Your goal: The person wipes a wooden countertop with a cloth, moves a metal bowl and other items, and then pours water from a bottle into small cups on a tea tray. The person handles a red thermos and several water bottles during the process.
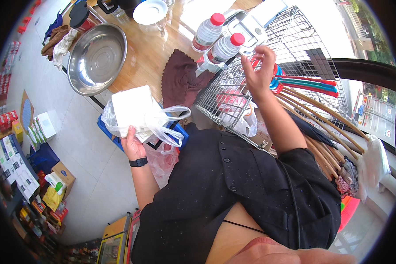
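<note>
My left hand [133,147], with a dark band on the wrist, grips a stack of white paper napkins [132,109] in a thin clear plastic bag [109,115]. The bag's handles hang loose toward my body. Below it, a blue basket or bin [183,133] is partly hidden. My right hand [260,76] is raised with its fingers apart and nothing in them, above the near side of a wire mesh basket [229,102]. Just beyond its fingers stand two clear plastic bottles with red caps, the nearer bottle [225,49] and the farther bottle [207,33].
A wooden table [138,67] holds a steel basin [99,59], a brown cloth [181,79] and a white-lidded glass cup [150,13]. Mops with wooden handles [323,114] lean at my right. Boxed goods [16,161] line the left side. Plastic bags [247,120] sit under the mesh.
</note>
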A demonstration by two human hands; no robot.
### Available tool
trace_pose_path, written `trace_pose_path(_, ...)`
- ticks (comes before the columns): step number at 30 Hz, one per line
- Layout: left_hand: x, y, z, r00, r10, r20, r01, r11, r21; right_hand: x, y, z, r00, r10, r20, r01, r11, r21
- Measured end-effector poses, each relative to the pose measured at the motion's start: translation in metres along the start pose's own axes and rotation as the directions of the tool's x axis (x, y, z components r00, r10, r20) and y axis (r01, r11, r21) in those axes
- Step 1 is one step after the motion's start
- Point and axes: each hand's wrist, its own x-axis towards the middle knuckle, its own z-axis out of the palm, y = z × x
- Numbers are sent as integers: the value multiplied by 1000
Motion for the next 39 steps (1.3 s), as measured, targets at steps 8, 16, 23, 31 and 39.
trace_pose_path(8, -6, -25, 6, 981, 170, -89, -156, 977, 148, 49, 0, 44, 963, -133, 235, 169, 976, -140)
trace_pose_path(16, -7, -15, -9, 977, 65, -202, 19, 922, 386, 74, -4, 56, 981, -97, 170, 119, 985, -122)
trace_pose_path(23, -19, -17, 12, 895, 430, -120, -238, 686, 687, 65, -9, 46, 974, -73, 213, 93, 992, -85)
trace_pose_path(31, -27, 4, 52, 706, 669, 232, -457, 180, 871, 72, -21, 46, 956, -144, 255, 215, 937, -274)
trace_pose_path(39, -30, 5, 95, 584, 635, 505, -647, -11, 762, 101, -18, 56, 833, -62, 550, 343, 838, -425)
